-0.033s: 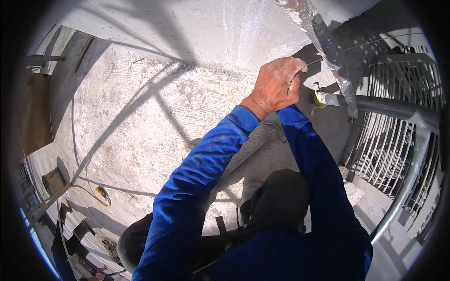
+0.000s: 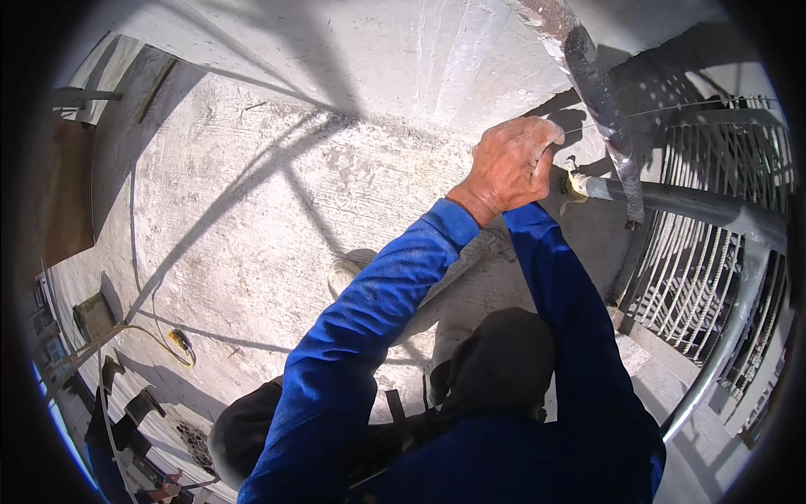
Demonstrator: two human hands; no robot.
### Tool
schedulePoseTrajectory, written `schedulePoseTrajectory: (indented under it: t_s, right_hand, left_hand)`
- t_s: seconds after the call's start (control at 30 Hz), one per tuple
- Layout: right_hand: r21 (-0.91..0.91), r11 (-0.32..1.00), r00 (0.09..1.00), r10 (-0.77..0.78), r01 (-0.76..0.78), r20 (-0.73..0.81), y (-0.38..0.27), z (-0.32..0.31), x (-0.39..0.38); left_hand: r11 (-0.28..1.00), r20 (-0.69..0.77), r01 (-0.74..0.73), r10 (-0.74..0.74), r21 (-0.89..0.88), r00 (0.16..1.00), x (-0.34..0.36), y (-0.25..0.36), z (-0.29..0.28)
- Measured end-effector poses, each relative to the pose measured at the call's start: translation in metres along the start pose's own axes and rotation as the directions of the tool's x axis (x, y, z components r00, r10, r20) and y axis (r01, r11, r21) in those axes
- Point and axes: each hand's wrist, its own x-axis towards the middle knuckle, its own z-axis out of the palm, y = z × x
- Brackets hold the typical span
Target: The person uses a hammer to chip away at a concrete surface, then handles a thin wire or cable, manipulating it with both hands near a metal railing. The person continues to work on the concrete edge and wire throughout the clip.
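My left hand (image 2: 514, 166) is closed, its thumb and forefinger pinched together at the wall's foot. From its fingertips a thin taut string or wire (image 2: 655, 112) runs off to the upper right. The blue right sleeve (image 2: 562, 260) reaches up to the same spot, but my right hand is hidden behind the left one. Just right of the hands is the end of a horizontal grey pipe (image 2: 672, 197), with a yellowish wrapping (image 2: 577, 186) on its tip. A mortar-spattered slanting pole (image 2: 600, 101) passes in front of that pipe.
The pale plastered wall (image 2: 403, 59) rises ahead of rough concrete floor (image 2: 243, 218). White metal grating (image 2: 688, 277) and a bent pipe (image 2: 722, 336) stand at the right. A brown board (image 2: 69, 193) and a yellow cable (image 2: 159, 344) are at the left. My shoe (image 2: 344, 273) is beneath my left forearm.
The view has shifted slightly, so my hands, the pole and the pipe end appear a little lower and further right. The left hand's pinch looks the same.
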Motion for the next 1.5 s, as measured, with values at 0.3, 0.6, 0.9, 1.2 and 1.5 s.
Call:
schedulePoseTrajectory:
  t_s: [0.3, 0.6, 0.9, 1.2, 1.5]
  right_hand:
    - [-0.111, 0.992, 0.998, 0.064, -0.063, 0.011, 0.001, 0.024, 0.000]
    - [0.041, 0.996, 0.991, 0.082, -0.078, -0.105, -0.019, 0.021, -0.009]
    - [0.037, 0.992, 0.988, 0.125, -0.123, -0.087, -0.017, 0.018, -0.011]
    - [-0.030, 0.992, 0.991, 0.125, -0.126, -0.045, -0.013, 0.018, -0.010]
    - [-0.060, 0.998, 1.000, 0.019, -0.017, 0.023, -0.004, 0.033, -0.001]
  left_hand:
    - [0.997, -0.021, 0.070, -0.070, -0.023, 0.997, -0.010, 0.007, 0.023]
    - [0.994, -0.009, 0.105, -0.105, 0.028, 0.994, -0.003, 0.001, 0.022]
    - [0.995, -0.057, 0.085, -0.082, 0.046, 0.995, -0.006, -0.008, 0.033]
    - [0.995, 0.018, 0.072, -0.073, 0.064, 0.997, -0.011, -0.007, 0.031]
    - [0.998, 0.020, 0.047, -0.048, 0.048, 0.999, -0.010, -0.003, 0.035]
